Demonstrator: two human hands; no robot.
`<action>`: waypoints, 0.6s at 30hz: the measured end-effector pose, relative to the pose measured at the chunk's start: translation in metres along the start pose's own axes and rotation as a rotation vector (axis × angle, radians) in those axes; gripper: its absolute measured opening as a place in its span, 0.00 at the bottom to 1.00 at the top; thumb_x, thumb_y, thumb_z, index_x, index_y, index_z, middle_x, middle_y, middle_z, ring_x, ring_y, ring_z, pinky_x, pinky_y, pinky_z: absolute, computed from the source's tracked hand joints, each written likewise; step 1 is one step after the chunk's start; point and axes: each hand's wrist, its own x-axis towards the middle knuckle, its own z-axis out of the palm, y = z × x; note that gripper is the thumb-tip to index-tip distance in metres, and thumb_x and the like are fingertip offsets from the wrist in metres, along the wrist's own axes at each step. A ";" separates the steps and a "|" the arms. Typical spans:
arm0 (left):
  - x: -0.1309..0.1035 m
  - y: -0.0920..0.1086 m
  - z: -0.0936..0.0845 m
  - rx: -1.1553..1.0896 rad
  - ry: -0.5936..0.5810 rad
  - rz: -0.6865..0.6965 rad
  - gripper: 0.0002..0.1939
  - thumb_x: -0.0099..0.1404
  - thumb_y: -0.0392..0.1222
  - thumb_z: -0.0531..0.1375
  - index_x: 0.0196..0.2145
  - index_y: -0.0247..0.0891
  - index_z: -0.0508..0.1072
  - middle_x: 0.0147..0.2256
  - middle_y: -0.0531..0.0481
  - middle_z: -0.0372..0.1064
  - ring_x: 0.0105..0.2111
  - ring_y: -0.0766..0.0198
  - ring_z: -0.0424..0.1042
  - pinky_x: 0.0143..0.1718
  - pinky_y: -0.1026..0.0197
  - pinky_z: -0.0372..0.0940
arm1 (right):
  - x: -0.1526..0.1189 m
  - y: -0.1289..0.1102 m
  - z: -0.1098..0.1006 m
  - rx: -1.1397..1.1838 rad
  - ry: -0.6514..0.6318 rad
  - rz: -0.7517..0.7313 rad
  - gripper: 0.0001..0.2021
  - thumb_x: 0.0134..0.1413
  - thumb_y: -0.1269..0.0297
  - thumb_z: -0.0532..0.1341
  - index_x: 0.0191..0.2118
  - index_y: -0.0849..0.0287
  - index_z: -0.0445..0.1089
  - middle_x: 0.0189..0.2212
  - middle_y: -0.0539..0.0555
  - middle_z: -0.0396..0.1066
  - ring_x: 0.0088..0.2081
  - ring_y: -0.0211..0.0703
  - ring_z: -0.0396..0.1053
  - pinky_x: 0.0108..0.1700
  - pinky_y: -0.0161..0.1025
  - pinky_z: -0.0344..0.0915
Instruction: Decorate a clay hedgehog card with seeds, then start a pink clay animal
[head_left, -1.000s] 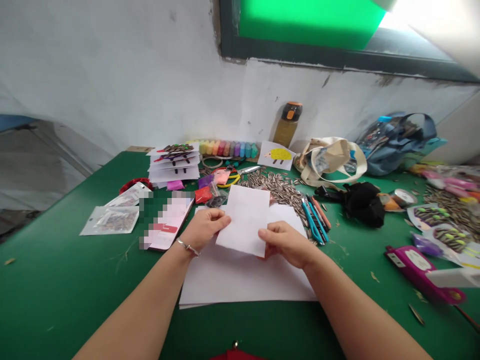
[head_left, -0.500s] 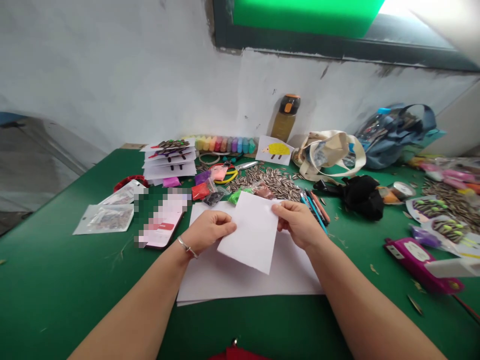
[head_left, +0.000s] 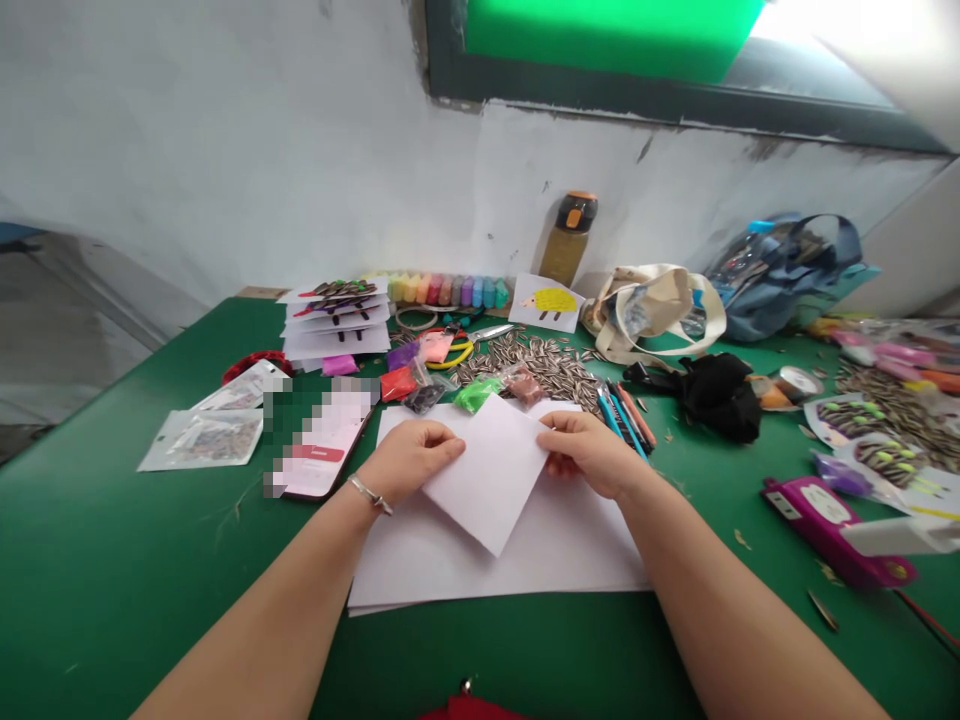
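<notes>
A small white sheet (head_left: 491,475) is held up and tilted, one corner toward me. My left hand (head_left: 415,458) pinches its left edge between thumb and fingers; a silver bracelet circles that wrist. At the sheet's right edge, my right hand (head_left: 585,450) grips it with the thumb on top and fingers partly hidden behind. Beneath both hands lie larger white sheets (head_left: 420,570) on the green table (head_left: 225,560). Small bags of clay, one of them green (head_left: 478,393), sit just beyond the paper.
A phone (head_left: 322,450) and clear packets (head_left: 202,438) lie left. Behind are stacked cards (head_left: 337,340), scissors (head_left: 457,352), seeds (head_left: 547,365), a hedgehog picture (head_left: 547,302) and a bottle (head_left: 568,240). Pens (head_left: 626,415), a black cloth item (head_left: 724,395) and a magenta device (head_left: 832,530) are right.
The small white sheet has turned clockwise, its lower corner shifting left. Both hands still hold it and have moved slightly left.
</notes>
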 end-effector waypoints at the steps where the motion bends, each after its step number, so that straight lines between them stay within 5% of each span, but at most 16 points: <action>1: 0.000 0.000 0.000 0.005 0.012 0.000 0.17 0.54 0.53 0.58 0.26 0.36 0.76 0.27 0.49 0.72 0.29 0.59 0.68 0.29 0.62 0.58 | 0.000 0.001 -0.001 -0.011 0.000 0.012 0.07 0.40 0.63 0.64 0.26 0.60 0.67 0.16 0.47 0.66 0.17 0.32 0.64 0.17 0.29 0.52; 18: 0.002 -0.002 0.010 0.195 0.078 0.024 0.12 0.58 0.46 0.55 0.29 0.40 0.76 0.31 0.53 0.75 0.33 0.61 0.71 0.35 0.63 0.60 | -0.005 0.006 -0.005 -0.182 -0.028 0.075 0.12 0.51 0.58 0.59 0.24 0.61 0.65 0.17 0.49 0.68 0.18 0.33 0.66 0.18 0.28 0.56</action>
